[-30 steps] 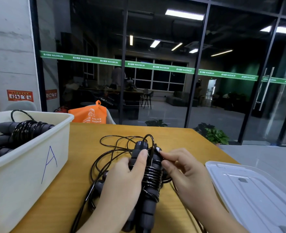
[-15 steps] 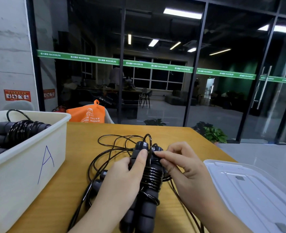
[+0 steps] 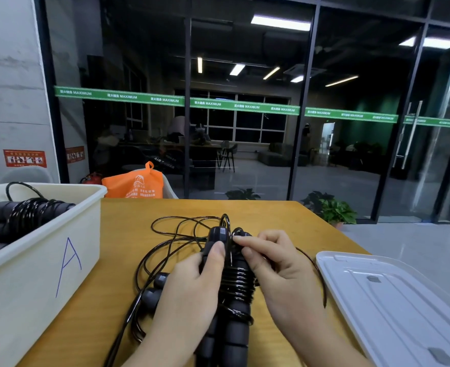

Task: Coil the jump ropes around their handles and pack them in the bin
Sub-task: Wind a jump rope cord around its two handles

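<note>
While seated at a yellow wooden table (image 3: 258,210), a person grips a pair of dark grey foam jump-rope handles (image 3: 234,321) with thin black cord wound round their middle. Left hand (image 3: 189,292) wraps around the left side of the handles, its thumb pressed along the near handle's upper part just below the black end cap (image 3: 218,234). Right hand (image 3: 279,271) pinches the black cord (image 3: 235,283) at the top of the right handle, fingers curled together on it. More loose black cord (image 3: 171,234) sprawls in loops on the table beyond and to the left of the hands, with two further grey handle ends (image 3: 153,290) lying beside the left hand. At far left stands a white plastic bin marked with a blue letter A (image 3: 46,260), already holding coiled black ropes on grey handles (image 3: 25,213). At right, a white plastic lid (image 3: 393,300) lies flat at the table's edge. An orange bag (image 3: 134,184) sits behind the table's far edge.
</note>
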The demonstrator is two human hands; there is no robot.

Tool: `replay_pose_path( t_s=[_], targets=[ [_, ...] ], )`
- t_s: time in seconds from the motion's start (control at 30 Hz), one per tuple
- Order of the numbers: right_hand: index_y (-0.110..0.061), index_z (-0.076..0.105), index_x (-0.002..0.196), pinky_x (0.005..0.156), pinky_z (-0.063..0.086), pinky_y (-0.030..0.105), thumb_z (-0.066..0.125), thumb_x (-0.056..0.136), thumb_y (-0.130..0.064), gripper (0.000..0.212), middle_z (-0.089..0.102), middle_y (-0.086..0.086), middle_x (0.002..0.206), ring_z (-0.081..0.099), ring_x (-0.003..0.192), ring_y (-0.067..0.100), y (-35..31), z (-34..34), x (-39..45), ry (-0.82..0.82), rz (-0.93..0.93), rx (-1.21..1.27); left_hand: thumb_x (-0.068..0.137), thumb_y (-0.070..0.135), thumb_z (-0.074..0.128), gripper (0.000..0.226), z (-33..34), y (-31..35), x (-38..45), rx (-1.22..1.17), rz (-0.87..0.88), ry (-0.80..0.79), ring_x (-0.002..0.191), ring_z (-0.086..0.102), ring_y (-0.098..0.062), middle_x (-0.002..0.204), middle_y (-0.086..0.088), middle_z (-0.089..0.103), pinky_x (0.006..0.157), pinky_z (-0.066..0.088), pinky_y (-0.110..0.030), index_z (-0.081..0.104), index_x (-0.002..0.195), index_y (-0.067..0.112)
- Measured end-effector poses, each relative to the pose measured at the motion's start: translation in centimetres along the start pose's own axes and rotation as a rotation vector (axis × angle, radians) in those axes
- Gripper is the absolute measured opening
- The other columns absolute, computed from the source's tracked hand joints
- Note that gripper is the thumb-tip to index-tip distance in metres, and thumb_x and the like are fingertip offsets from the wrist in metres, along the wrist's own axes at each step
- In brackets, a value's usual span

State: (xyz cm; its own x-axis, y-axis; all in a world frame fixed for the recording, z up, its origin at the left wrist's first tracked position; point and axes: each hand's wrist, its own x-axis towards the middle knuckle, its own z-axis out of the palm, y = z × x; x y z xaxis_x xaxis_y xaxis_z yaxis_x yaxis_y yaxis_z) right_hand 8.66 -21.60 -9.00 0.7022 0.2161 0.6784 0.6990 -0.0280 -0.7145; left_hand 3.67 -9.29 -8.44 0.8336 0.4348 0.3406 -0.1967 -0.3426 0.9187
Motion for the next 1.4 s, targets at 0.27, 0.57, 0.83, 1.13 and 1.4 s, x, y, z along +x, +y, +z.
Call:
replay_pose_path(
  t_s=[0.27, 0.57, 0.83, 1.13, 1.4],
  targets=[
    [-0.026, 0.060, 0.116, 0.095, 0.050, 0.028, 0.068, 0.054, -0.075, 0.079, 0.067, -0.013, 0.106, 0.062, 0.099, -0.001, 0.3, 0.8, -0.2, -0.140, 0.454, 0.104, 0.091, 0.056, 0.042, 0.054, -0.7, -0.1, 1.0, -0.285, -0.248, 0.208, 0.082, 0.066, -0.032, 0.076, -0.010, 0.071, 0.084, 0.052, -0.049, 0.067, 0.074, 0.012],
    [-0.039, 0.056, 0.125, 0.102, 0.047, 0.041, 0.079, 0.067, -0.043, 0.063, 0.067, 0.000, 0.121, 0.063, 0.114, 0.018, 0.1, 2.0, -0.9, -0.492, 0.375, 0.408, 0.092, 0.051, 0.044, 0.052, 0.1, 0.2, 0.9, -0.476, -0.261, 0.225, 0.074, 0.068, -0.032, 0.060, -0.004, 0.070, 0.075, 0.054, -0.046, 0.070, 0.063, 0.017],
    [-0.039, 0.029, 0.143, 0.101, 0.047, 0.028, 0.081, 0.061, -0.037, 0.097, 0.059, -0.012, 0.132, 0.060, 0.118, 0.007, 0.6, 2.1, -1.1, -0.410, 0.378, 0.431, 0.094, 0.050, 0.043, 0.049, 0.8, -0.1, 0.7, -0.547, -0.274, 0.163, 0.080, 0.070, -0.036, 0.076, -0.013, 0.073, 0.080, 0.055, -0.056, 0.073, 0.070, 0.019],
    [-0.066, 0.018, 0.125, 0.093, 0.045, 0.011, 0.073, 0.055, -0.054, 0.090, 0.041, -0.034, 0.137, 0.050, 0.116, -0.015, -0.2, 2.0, -1.4, -0.334, 0.330, 0.263, 0.095, 0.048, 0.039, 0.047, 1.2, -0.2, 0.5, -0.531, -0.210, 0.225, 0.080, 0.069, -0.027, 0.071, -0.002, 0.072, 0.080, 0.055, -0.047, 0.072, 0.074, 0.022],
    [-0.041, 0.036, 0.133, 0.084, 0.049, 0.014, 0.077, 0.066, -0.036, 0.079, 0.064, -0.019, 0.119, 0.063, 0.105, 0.000, 0.2, 2.3, -1.3, -0.247, 0.263, 0.247, 0.095, 0.046, 0.040, 0.039, 1.2, 0.0, 0.1, -0.514, -0.197, 0.185, 0.080, 0.069, -0.025, 0.074, -0.002, 0.073, 0.081, 0.055, -0.048, 0.068, 0.087, 0.020]
  ],
)
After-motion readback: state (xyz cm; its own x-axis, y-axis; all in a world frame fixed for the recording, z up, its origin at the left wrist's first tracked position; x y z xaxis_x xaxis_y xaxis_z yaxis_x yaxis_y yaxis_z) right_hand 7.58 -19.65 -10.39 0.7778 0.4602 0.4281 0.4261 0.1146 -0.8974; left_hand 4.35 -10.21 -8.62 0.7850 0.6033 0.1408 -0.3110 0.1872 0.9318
